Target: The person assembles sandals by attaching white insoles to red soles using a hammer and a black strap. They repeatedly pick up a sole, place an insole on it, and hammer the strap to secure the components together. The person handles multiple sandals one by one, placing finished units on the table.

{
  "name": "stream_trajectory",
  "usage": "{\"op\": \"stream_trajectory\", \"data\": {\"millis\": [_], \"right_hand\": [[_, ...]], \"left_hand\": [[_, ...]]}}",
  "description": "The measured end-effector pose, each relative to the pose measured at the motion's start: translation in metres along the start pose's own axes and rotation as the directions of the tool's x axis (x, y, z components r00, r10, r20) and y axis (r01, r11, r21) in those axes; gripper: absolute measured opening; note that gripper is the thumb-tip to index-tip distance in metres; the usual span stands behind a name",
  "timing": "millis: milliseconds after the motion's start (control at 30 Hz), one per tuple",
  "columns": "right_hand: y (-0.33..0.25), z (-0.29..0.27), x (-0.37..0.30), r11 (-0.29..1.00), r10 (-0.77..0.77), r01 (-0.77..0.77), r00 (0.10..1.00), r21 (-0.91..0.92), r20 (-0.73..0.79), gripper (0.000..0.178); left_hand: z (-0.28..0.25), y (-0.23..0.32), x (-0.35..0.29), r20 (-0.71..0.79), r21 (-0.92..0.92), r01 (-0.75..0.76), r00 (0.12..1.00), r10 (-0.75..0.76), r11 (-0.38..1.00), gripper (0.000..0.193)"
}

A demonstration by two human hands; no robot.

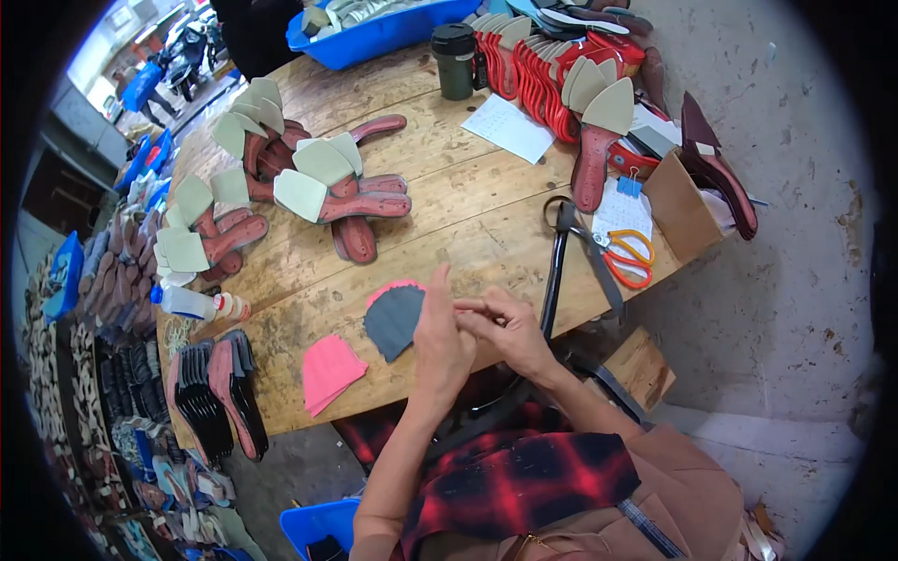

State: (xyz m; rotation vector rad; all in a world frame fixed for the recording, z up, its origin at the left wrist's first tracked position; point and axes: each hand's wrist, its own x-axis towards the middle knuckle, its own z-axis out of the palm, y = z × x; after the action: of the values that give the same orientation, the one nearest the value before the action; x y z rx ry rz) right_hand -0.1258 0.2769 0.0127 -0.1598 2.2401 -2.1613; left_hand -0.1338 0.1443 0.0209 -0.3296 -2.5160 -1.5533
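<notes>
My left hand (443,338) is raised edge-on above the table's near edge, its visible fingers stretched out and pointing away from me. My right hand (510,329) meets its palm side with bent fingers pressed together; whatever they may hold is hidden. Just left of my hands lies a dark grey rounded piece (393,320) with a jagged edge, a pink layer showing behind its rim. Nearer to me, a small stack of pink cut pieces (332,374) rests on the wooden table (449,224).
Orange-handled scissors (625,257) and a black strap-like bar (556,271) are at right. Red-brown shoe insoles with pale tips (369,201) lie in groups across the table. Stacked black-edged insoles (198,388) and a bottle (182,301) sit left. A dark cup (455,65) stands far back.
</notes>
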Motion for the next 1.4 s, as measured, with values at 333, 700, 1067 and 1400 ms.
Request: {"op": "stream_trajectory", "data": {"millis": [333, 700, 1067, 1400], "right_hand": [[0.006, 0.001, 0.032, 0.939, 0.152, -0.139, 0.988, 0.316, -0.016, 0.049], [0.010, -0.004, 0.061, 0.921, 0.151, -0.090, 0.979, 0.379, -0.135, 0.021], [0.034, -0.024, 0.049, 0.889, 0.257, -0.214, 0.965, 0.405, -0.055, 0.014], [0.034, -0.033, 0.047, 0.887, 0.316, -0.305, 0.948, 0.347, 0.024, 0.022]], "left_hand": [[-0.003, -0.008, 0.052, 0.040, -0.381, 0.245, 0.968, -0.249, 0.891, 0.060], [-0.024, -0.053, 0.134, -0.434, -0.347, -0.094, 0.898, -0.071, 0.933, 0.059], [-0.132, -0.176, 0.224, -0.613, 0.523, 0.308, 0.783, 0.100, 0.795, 0.070], [-0.131, -0.129, 0.218, -0.444, 0.548, 0.147, 0.885, 0.138, 0.823, 0.043]]}}
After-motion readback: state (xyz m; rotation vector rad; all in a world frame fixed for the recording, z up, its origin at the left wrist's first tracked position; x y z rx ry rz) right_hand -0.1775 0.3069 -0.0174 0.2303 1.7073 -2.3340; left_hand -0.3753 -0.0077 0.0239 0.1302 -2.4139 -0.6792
